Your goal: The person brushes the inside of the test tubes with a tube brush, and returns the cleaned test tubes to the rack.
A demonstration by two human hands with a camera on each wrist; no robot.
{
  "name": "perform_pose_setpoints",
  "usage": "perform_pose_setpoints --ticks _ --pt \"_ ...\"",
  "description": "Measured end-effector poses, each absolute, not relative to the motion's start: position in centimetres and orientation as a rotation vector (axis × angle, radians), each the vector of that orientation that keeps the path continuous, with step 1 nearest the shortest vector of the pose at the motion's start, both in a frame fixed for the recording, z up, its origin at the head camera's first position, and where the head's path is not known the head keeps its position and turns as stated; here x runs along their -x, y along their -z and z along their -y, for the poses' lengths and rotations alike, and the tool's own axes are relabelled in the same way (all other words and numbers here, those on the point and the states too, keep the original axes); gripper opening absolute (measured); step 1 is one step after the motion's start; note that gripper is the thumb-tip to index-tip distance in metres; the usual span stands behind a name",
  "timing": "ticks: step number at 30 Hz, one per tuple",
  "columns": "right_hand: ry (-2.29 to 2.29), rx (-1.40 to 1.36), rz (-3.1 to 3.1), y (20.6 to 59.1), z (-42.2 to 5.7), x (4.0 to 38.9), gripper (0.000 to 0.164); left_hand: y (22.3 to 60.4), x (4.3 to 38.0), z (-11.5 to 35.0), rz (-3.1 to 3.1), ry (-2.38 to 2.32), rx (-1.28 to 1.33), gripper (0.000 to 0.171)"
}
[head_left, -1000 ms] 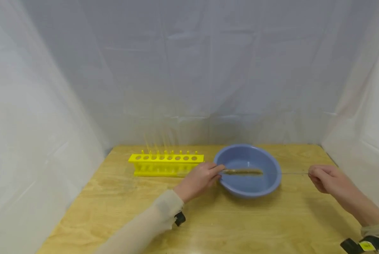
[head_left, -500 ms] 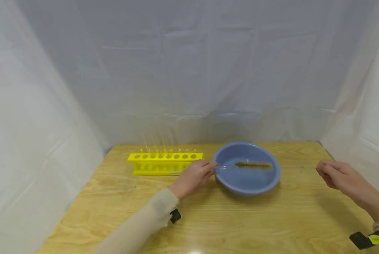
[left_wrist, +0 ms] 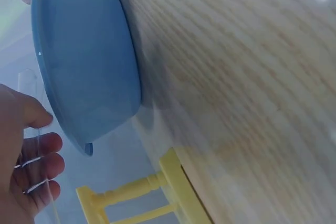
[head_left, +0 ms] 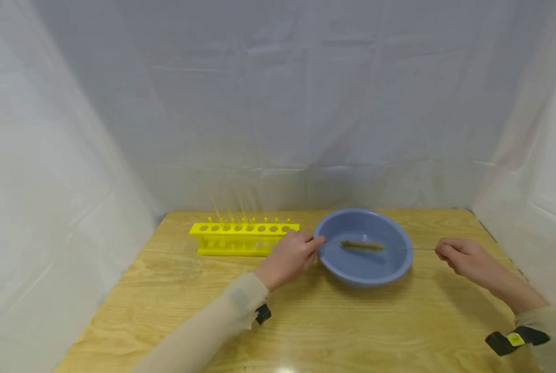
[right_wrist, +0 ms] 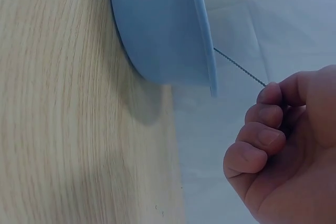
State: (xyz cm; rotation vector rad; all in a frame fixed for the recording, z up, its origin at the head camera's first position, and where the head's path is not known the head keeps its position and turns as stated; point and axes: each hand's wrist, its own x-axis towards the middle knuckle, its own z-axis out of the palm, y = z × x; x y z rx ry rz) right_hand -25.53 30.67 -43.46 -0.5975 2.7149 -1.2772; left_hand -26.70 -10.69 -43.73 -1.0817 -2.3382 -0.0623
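My left hand grips a clear test tube at the basin's left rim, fingers curled round it in the left wrist view. My right hand pinches the thin twisted wire of a test tube brush to the right of the basin. The brush's brown bristles lie level over the blue basin, in line with the tube. Whether the bristle tip is inside the clear tube is hard to tell. In the right wrist view the wire runs from my fingertips past the basin's rim.
A yellow test tube rack stands behind and left of my left hand, with several thin clear tubes leaning at its back. The wooden table is bounded by white sheeting behind and at both sides.
The brush slid right, away from my left hand, with the tube's end showing apart from it half a second ago. Since then my right hand and the brush have come back left.
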Motion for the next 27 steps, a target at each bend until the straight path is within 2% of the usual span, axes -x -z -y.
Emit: perform_pose_setpoints --ticks 17,27 --pt "1.234 0.612 -2.751 44.1 -30.2 25.4 0.040 42.5 27.0 9.7 2.330 -0.285 0.953 0.039" --pt "1.164 0.624 -2.819 44.1 -30.0 25.6 0.034 41.9 27.2 9.5 2.289 -0.398 0.963 0.038"
